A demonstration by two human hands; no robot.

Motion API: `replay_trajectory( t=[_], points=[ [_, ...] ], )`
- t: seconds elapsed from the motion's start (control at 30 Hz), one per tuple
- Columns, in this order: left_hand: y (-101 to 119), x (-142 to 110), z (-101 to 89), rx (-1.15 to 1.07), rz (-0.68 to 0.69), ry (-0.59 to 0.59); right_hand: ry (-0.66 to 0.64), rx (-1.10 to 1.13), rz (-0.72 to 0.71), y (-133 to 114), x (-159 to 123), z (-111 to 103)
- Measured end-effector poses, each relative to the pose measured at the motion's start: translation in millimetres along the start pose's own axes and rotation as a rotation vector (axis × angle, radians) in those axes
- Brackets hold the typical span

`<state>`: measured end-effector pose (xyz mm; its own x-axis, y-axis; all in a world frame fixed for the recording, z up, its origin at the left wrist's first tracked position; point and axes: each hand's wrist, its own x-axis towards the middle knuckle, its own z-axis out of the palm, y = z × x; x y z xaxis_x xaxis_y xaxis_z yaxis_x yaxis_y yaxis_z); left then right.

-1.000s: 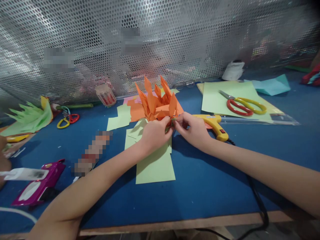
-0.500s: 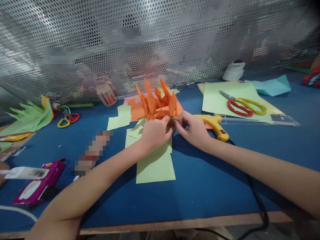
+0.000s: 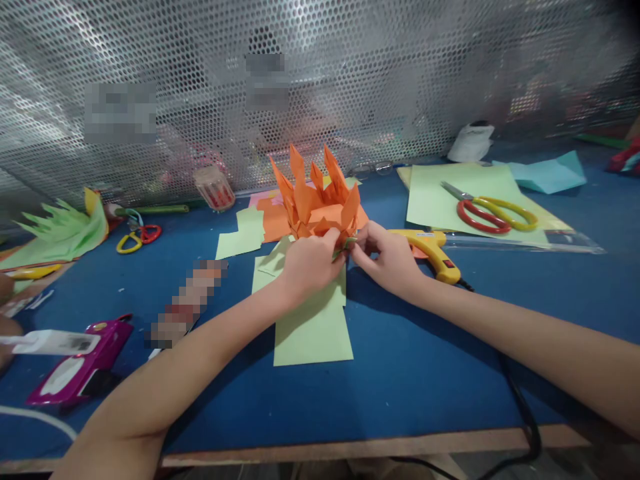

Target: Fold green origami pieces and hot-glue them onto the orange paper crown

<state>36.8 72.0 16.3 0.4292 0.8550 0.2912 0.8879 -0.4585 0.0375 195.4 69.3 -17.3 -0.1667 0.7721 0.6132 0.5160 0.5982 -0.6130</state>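
Note:
An orange folded-paper flower (image 3: pixel 320 207) with pointed petals stands tilted in front of me. My left hand (image 3: pixel 313 267) is closed on its near lower side, with the thumb pressed on the paper. At the flower's right base, my right hand (image 3: pixel 385 261) pinches a small green paper piece (image 3: pixel 345 247), which touches the orange paper. My fingers hide most of that join. Beneath my left hand lie light green paper sheets (image 3: pixel 314 340). Just beyond my right hand rests a yellow hot glue gun (image 3: pixel 437 253), partly covered by the fingers.
Red-and-yellow scissors (image 3: pixel 485 212) lie on a green sheet (image 3: pixel 425 193) at the right. A purple device (image 3: pixel 85 363) and smaller scissors (image 3: pixel 135 239) are at the left, near a green paper plant (image 3: pixel 65 227). Behind stands a perforated metal panel (image 3: pixel 350 80); a black cable (image 3: pixel 517 393) hangs over the front edge.
The flower has tipped up slightly, its petals now higher, and more of the green paper piece shows between my hands. Both hands stay almost in place; the view shifts a little.

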Motion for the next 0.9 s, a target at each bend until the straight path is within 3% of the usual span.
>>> replay_trajectory(
  t=[0.6, 0.9],
  points=[
    [-8.9, 3.8, 4.0, 0.119, 0.007, 0.097, -0.003, -0.052, -0.085, 0.7, -1.1, 0.7],
    [-7.9, 3.9, -1.2, 0.115, 0.009, 0.073, -0.001, -0.065, -0.099, 2.5, -2.2, 0.8]
  ],
)
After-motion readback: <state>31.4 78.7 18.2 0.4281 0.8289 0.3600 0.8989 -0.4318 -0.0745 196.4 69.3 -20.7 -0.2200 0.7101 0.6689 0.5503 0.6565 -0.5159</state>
